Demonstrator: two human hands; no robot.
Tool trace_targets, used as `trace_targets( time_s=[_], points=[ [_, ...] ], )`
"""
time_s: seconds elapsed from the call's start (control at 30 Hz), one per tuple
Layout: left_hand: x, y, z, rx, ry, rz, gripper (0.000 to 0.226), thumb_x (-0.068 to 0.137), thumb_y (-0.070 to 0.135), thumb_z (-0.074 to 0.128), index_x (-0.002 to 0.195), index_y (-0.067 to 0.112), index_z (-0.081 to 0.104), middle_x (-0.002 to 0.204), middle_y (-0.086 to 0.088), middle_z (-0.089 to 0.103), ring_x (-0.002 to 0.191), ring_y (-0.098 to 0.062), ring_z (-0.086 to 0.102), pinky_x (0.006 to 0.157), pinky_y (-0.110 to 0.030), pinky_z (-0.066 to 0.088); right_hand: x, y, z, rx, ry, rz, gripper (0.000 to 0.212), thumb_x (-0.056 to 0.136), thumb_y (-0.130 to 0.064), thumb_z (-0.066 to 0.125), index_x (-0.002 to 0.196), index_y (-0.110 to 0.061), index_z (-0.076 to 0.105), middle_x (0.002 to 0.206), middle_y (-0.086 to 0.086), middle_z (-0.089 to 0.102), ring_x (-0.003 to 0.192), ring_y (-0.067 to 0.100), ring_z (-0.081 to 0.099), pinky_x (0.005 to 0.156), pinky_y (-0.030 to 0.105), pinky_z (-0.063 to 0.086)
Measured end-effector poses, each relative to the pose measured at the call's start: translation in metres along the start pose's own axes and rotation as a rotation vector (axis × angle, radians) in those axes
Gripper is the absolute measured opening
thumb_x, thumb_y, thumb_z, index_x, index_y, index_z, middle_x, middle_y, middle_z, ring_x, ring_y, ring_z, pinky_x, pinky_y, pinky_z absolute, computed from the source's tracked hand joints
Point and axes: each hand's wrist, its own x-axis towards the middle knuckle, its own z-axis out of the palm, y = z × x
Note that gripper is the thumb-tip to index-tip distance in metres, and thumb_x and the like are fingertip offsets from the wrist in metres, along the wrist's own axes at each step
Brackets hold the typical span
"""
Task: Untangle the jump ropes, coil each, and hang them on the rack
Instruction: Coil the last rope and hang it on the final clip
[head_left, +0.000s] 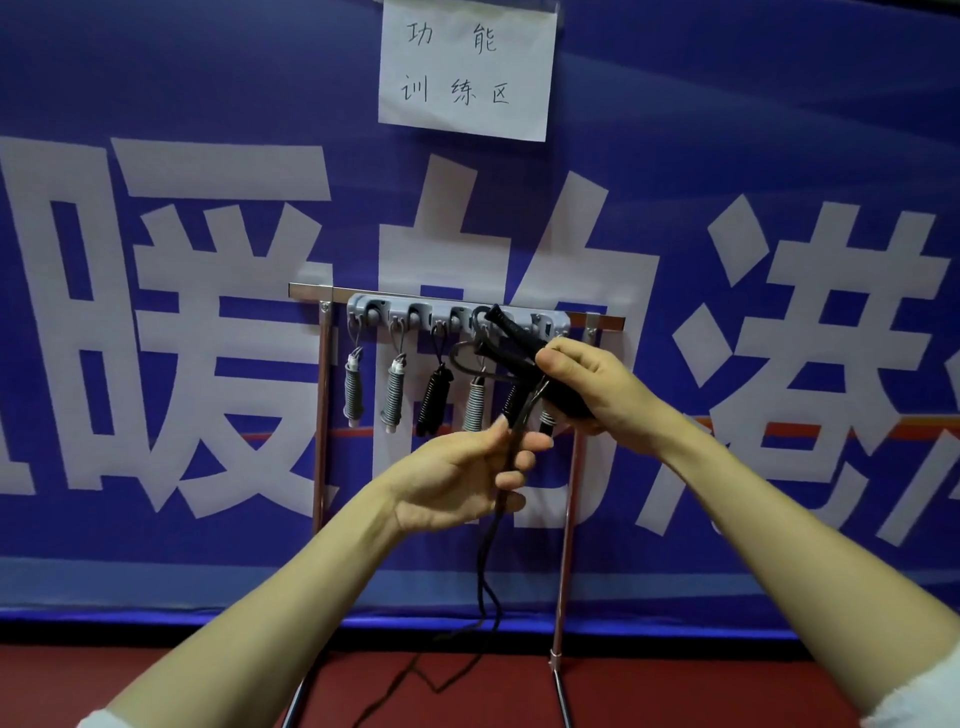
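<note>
A black rope (484, 566) was held before the rack (322, 415) by both hands. Its two black handles (506, 332) were gripped together by the right hand (587, 384), whose fingers were curled closed around them. The handles were pointed up and to the left, just in front of the grey hook strip (395, 312) at the top of the rack. Lower down, the rope was pinched between the thumb and the bent fingers of the left hand (457, 473), whose palm was turned upward. From this hand the rope was let down to the red floor (675, 691), where it was laid in loose bends between the legs of the rack. Four coiled ropes were seen hung on the hooks at the left of the hands: a first grey coil (354, 387), a second grey coil (393, 395), a black coil (434, 400) and a third grey coil (475, 397). More were partly hidden behind the hands, and their number could not be told. Behind the rack a blue banner (208, 78) was stretched, printed with very large white characters. Of these 暖 could be read at the left, 的 was partly covered by the rack, and 港 stood at the right. The characters at both edges were cut off. Above, a white paper (467, 67) was fixed on the banner, and 功能训练区 was written on it by hand in two lines.
</note>
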Motion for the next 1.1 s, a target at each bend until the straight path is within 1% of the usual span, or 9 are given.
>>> trace_targets(
  time_s=[0.1,0.27,0.4,0.6,0.77,0.87,0.93,1.03,1.1],
  points=[
    [0.002,0.003,-0.002,0.063,-0.049,-0.027,0.015,0.084,0.027,0.064,0.085,0.018,0.075,0.075,0.005,0.060,0.066,-0.007,0.055,0.078,-0.028,0.051,0.002,-0.001,0.002,-0.034,0.012,-0.006,0.027,0.090,-0.037,0.051,0.088,-0.010,0.051,0.060,-0.005,0.050,0.045,0.006,0.047,0.039,0.013,0.033],
    [0.004,0.020,-0.021,0.547,0.287,0.172,0.008,0.078,0.015,0.075,0.077,0.022,0.079,0.075,0.005,0.068,0.074,-0.011,0.056,0.073,-0.025,0.049,-0.003,-0.004,0.009,-0.113,-0.093,0.007,0.038,0.087,-0.042,0.053,0.089,-0.004,0.048,0.064,0.008,0.051,0.046,0.010,0.046,0.039,0.018,0.033],
    [-0.012,0.059,-0.025,0.992,0.072,0.342,0.021,0.081,0.004,0.072,0.075,0.024,0.073,0.068,0.011,0.065,0.065,0.003,0.056,0.063,-0.011,0.043,-0.012,0.000,0.015,-0.079,-0.305,0.140,0.051,0.091,-0.049,0.054,0.097,0.001,0.047,0.062,0.004,0.051,0.049,0.015,0.039,0.041,0.025,0.025],
    [0.003,0.095,0.001,1.550,-0.139,0.216,0.014,0.078,0.007,0.077,0.089,0.016,0.077,0.079,0.011,0.068,0.073,-0.002,0.065,0.071,-0.013,0.047,-0.007,0.004,0.014,-0.024,-0.688,0.545,0.049,0.084,-0.059,0.055,0.098,-0.012,0.053,0.061,0.000,0.046,0.045,0.009,0.030,0.041,0.020,0.019],
    [0.001,0.087,0.009,1.892,0.017,0.468,0.013,0.080,0.010,0.075,0.092,0.016,0.078,0.085,0.004,0.065,0.073,-0.005,0.059,0.068,-0.013,0.045,0.005,0.006,0.010,-0.350,-0.509,0.401,0.047,0.085,-0.059,0.060,0.108,-0.018,0.059,0.074,0.006,0.057,0.060,0.022,0.044,0.053,0.030,0.034],
    [-0.001,0.073,0.011,1.712,0.322,0.510,0.017,0.081,0.002,0.070,0.093,0.014,0.071,0.089,0.003,0.062,0.077,-0.011,0.056,0.066,-0.007,0.042,0.007,0.013,0.014,-0.751,-0.167,0.142,0.032,0.089,-0.058,0.054,0.114,-0.039,0.058,0.080,-0.002,0.065,0.073,0.016,0.060,0.067,0.034,0.047],
    [-0.002,0.063,0.014,1.280,0.511,0.427,0.019,0.082,0.004,0.069,0.092,0.015,0.058,0.085,0.004,0.059,0.070,-0.013,0.057,0.059,-0.015,0.045,0.007,0.018,0.014,-1.100,0.067,-0.004,0.039,0.092,-0.059,0.046,0.124,-0.038,0.052,0.091,-0.005,0.067,0.083,0.019,0.064,0.068,0.034,0.049],
    [-0.002,0.051,0.017,0.575,0.416,0.094,0.017,0.095,0.031,0.060,0.090,0.014,0.059,0.076,0.000,0.060,0.058,-0.009,0.051,0.050,-0.018,0.042,0.012,0.032,0.011,-1.390,0.329,-0.304,0.048,0.094,-0.056,0.038,0.126,-0.025,0.056,0.084,0.003,0.067,0.065,0.026,0.065,0.050,0.030,0.044],
    [-0.003,0.050,0.010,0.200,0.315,-0.076,0.043,0.099,0.044,0.044,0.093,0.010,0.069,0.077,-0.002,0.067,0.057,-0.008,0.054,0.053,-0.018,0.046,0.015,0.037,0.011,-1.453,0.419,-0.500,0.051,0.089,-0.051,0.038,0.116,-0.017,0.066,0.066,0.005,0.060,0.041,0.024,0.055,0.038,0.023,0.035]
  ],
)
